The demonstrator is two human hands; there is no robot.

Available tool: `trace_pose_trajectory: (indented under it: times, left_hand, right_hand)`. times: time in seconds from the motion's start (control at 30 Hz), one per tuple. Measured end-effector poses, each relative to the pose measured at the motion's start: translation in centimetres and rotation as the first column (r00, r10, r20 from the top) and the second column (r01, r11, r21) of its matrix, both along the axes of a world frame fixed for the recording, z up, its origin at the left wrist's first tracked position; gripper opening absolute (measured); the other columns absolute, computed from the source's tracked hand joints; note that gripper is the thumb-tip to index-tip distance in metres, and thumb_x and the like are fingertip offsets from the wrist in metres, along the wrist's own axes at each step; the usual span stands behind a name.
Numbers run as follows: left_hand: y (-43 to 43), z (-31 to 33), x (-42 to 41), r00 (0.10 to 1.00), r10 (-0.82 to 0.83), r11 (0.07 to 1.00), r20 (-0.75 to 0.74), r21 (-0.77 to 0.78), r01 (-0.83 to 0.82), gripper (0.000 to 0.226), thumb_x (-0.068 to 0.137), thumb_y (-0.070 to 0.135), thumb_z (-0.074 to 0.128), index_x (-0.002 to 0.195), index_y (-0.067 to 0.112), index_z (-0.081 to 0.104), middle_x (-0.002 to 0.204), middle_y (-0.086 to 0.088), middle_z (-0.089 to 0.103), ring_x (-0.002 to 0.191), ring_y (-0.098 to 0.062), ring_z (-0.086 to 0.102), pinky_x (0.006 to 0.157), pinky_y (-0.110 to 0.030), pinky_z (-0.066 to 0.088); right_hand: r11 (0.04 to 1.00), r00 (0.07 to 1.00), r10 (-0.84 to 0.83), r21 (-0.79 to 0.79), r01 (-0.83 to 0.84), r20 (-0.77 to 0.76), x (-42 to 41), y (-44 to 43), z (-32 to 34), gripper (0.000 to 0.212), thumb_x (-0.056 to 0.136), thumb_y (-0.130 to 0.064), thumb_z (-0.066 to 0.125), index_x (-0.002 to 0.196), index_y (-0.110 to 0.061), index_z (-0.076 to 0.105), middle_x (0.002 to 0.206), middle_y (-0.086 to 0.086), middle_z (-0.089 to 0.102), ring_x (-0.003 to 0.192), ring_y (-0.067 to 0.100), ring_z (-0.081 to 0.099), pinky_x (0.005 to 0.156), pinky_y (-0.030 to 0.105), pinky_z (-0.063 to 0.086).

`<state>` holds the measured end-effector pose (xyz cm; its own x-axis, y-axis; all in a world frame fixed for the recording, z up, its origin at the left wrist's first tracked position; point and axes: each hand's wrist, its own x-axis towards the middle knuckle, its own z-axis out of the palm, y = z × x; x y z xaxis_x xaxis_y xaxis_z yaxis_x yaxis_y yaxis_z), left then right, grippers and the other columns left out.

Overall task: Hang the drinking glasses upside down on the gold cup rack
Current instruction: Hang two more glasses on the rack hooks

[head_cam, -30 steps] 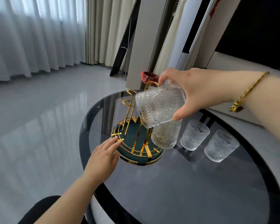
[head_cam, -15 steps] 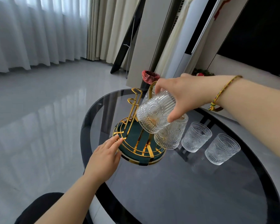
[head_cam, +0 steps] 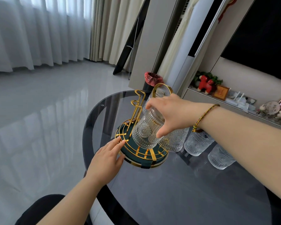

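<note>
Fingertips [head_cam: 159, 135] of right hand [head_cam: 170, 114] wrap a ribbed drinking glass [head_cam: 146, 132] near its base, thumb on far side; glass is mouth-down, tilted, over the gold cup rack [head_cam: 136, 143], rim just above the green base. Wrist w/ braided bracelet [head_cam: 203, 117], forearm reaching in from right. Left hand [head_cam: 107, 156] lies flat, fingers loosely together, tips touching rack's near gold rim. A 2nd glass [head_cam: 173, 142] already hangs on rack's right side; 2 upright glasses [head_cam: 196, 145] stand beside it on dark glass table [head_cam: 185, 192].
</note>
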<state>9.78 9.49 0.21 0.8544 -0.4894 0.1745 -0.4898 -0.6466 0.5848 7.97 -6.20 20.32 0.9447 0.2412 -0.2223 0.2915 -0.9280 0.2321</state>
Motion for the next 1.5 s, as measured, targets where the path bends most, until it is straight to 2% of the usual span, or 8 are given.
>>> trace_pose_trajectory:
  times: [0.37,0.57,0.67,0.83,1.03,1.3,1.43,1.5]
  left_hand:
    - [-0.3,0.1,0.1,0.998,0.03,0.999,0.056,0.018,-0.031,0.048,0.093,0.033,0.038,0.138,0.032,0.022,0.15,0.007,0.025,0.137,-0.014,0.025,0.115,-0.031,0.011]
    - [-0.1,0.1,-0.3,0.994,0.024,0.999,0.102,0.023,-0.027,0.046,0.093,0.031,0.04,0.137,0.031,0.026,0.147,0.007,0.032,0.135,-0.013,0.028,0.116,-0.032,0.01]
    - [-0.1,0.2,-0.7,0.991,0.017,0.999,0.131,0.032,-0.021,0.046,0.093,0.031,0.041,0.137,0.031,0.027,0.146,0.007,0.034,0.136,-0.013,0.027,0.116,-0.032,0.009]
    - [-0.2,0.4,-2.7,0.978,0.007,0.999,0.21,0.034,-0.014,0.049,0.084,0.019,0.059,0.13,0.024,0.043,0.135,-0.005,0.051,0.131,-0.025,0.039,0.113,-0.043,0.018]
    - [-0.7,0.6,-5.1,0.907,-0.097,0.975,0.41,0.22,0.005,0.062,0.042,0.033,0.089,0.1,0.023,0.069,0.094,0.001,0.075,0.09,-0.021,0.07,0.075,-0.047,0.054]
    - [-2.4,1.2,-5.4,0.923,-0.121,0.981,0.365,0.184,0.055,0.063,0.056,0.026,0.084,0.113,0.014,0.06,0.107,-0.004,0.069,0.098,-0.021,0.066,0.076,-0.052,0.052]
    - [-3.5,1.4,-4.9,0.916,-0.124,0.984,0.383,0.167,0.063,0.035,0.086,0.033,0.053,0.117,0.017,0.057,0.122,-0.004,0.062,0.114,-0.024,0.057,0.091,-0.05,0.044]
    - [-4.0,1.2,-4.9,0.893,-0.173,0.966,0.417,0.247,0.071,0.039,0.072,0.032,0.072,0.108,0.018,0.064,0.11,-0.002,0.07,0.104,-0.022,0.063,0.079,-0.049,0.051]
  right_hand:
    - [0.976,0.998,-0.046,0.213,0.038,0.032,-0.5,-0.3,-0.6,0.087,0.063,-0.053,0.066,0.133,-0.023,0.024,0.135,-0.001,0.043,0.122,0.02,0.036,0.103,0.036,0.018]
    - [0.943,0.838,-0.172,0.332,-0.011,0.517,-0.5,-1.7,-0.2,0.064,0.079,-0.035,0.058,0.132,-0.013,0.03,0.143,0.009,0.033,0.132,0.025,0.024,0.108,0.036,0.015]
    - [0.885,0.811,-0.378,0.431,0.176,0.446,0.1,-2.7,-0.3,0.059,0.084,-0.023,0.051,0.135,-0.01,0.024,0.141,0.014,0.036,0.13,0.03,0.027,0.107,0.039,0.022]
    - [0.83,0.824,-0.447,0.505,0.237,0.348,0.7,-3.5,-0.6,0.045,0.085,-0.012,0.043,0.129,-0.019,0.037,0.128,0.013,0.051,0.117,0.032,0.043,0.097,0.041,0.036]
    - [0.811,0.871,-0.399,0.553,0.191,0.286,-0.4,-5.5,-0.2,0.047,0.084,-0.01,0.047,0.128,-0.026,0.04,0.132,0.012,0.048,0.122,0.03,0.041,0.102,0.043,0.034]
    - [0.734,0.9,-0.356,0.671,0.102,0.252,-1.6,-7.6,-0.2,0.049,0.08,0.004,0.045,0.123,-0.019,0.047,0.131,0.005,0.05,0.118,0.012,0.044,0.098,0.025,0.03]
    - [0.67,0.894,-0.381,0.737,0.091,0.236,-2.2,-8.8,-0.4,0.05,0.079,0.011,0.041,0.119,-0.017,0.05,0.121,-0.003,0.055,0.111,0.002,0.043,0.096,0.014,0.03]
    - [0.649,0.883,-0.404,0.754,0.095,0.237,-2.5,-9.3,-0.6,0.05,0.079,0.012,0.039,0.118,-0.016,0.051,0.116,-0.005,0.054,0.113,0.005,0.045,0.096,0.013,0.03]
